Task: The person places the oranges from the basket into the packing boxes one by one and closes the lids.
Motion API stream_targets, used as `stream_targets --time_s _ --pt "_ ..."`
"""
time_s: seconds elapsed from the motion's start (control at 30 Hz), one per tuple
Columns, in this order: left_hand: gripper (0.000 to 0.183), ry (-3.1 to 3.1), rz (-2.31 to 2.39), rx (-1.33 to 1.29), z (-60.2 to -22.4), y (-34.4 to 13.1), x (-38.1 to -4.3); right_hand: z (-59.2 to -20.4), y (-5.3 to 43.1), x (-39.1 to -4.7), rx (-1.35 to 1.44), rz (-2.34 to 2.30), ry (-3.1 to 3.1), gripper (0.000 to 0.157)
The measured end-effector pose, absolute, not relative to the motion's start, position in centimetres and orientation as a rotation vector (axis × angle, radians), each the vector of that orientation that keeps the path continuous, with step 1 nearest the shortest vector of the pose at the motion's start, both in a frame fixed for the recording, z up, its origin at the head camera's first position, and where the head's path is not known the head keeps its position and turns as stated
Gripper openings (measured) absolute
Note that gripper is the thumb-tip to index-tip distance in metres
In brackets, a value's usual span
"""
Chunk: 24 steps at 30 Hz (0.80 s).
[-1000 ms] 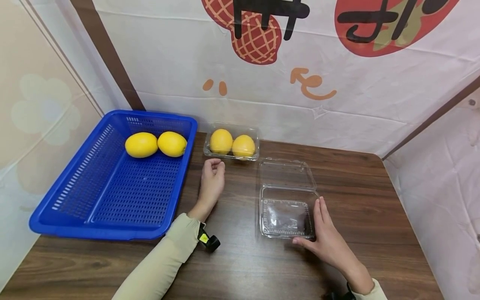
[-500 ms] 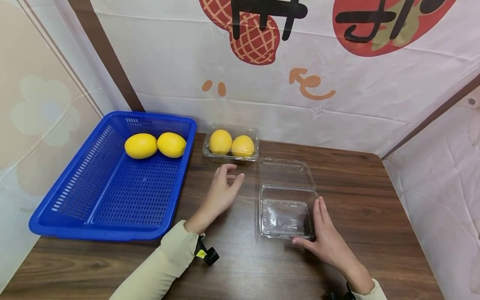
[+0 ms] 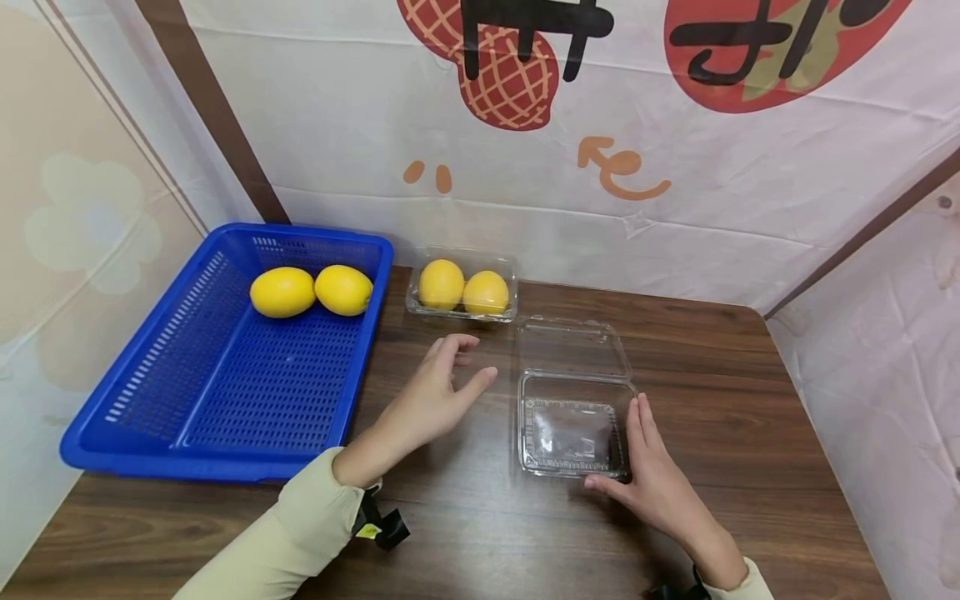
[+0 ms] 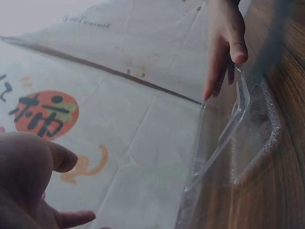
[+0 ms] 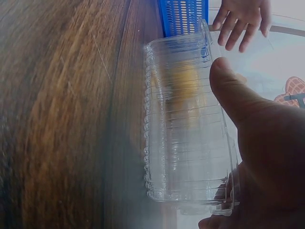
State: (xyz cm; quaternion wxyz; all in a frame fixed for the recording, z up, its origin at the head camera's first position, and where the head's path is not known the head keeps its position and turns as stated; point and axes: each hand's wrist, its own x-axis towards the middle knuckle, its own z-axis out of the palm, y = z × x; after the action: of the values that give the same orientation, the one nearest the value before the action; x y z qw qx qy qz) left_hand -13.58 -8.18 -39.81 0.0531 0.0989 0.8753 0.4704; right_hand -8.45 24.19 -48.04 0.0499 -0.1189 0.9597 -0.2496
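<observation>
A clear plastic clamshell box (image 3: 573, 433) lies on the table with its lid (image 3: 573, 348) folded back away from me. My right hand (image 3: 663, 475) rests against the box's right side, its fingers straight and its thumb at the near right corner. In the right wrist view, the thumb lies along the rim of the box (image 5: 188, 157). My left hand (image 3: 427, 400) hovers left of the box, thumb and fingers spread apart, holding nothing. Behind it stands a lidded clear box (image 3: 462, 315) with two yellow lemons (image 3: 442, 285) inside.
A blue perforated basket (image 3: 202, 467) stands on the left, with two lemons (image 3: 282, 292) near its far end. A printed cloth (image 3: 337, 125) hangs behind the brown wooden table (image 3: 705, 367). Folds of cloth also border both sides.
My left hand has moved from in front of the lidded box toward me and to the right, its fingers spreading. My right hand and the open-lidded box have stayed put.
</observation>
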Motion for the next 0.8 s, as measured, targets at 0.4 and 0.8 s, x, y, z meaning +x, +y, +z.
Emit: stream_targets --time_s 0.4,0.8 --pt "0.072 2.692 1.053 0.493 -36.8 -9.2 -14.4 -47.9 24.3 -8.5 -0.36 -0.756 2.919 0.129" --pt "0.075 2.77 0.955 0.514 -33.5 -12.0 -16.8 -47.6 24.2 -8.4 -0.369 -0.762 2.93 0.126"
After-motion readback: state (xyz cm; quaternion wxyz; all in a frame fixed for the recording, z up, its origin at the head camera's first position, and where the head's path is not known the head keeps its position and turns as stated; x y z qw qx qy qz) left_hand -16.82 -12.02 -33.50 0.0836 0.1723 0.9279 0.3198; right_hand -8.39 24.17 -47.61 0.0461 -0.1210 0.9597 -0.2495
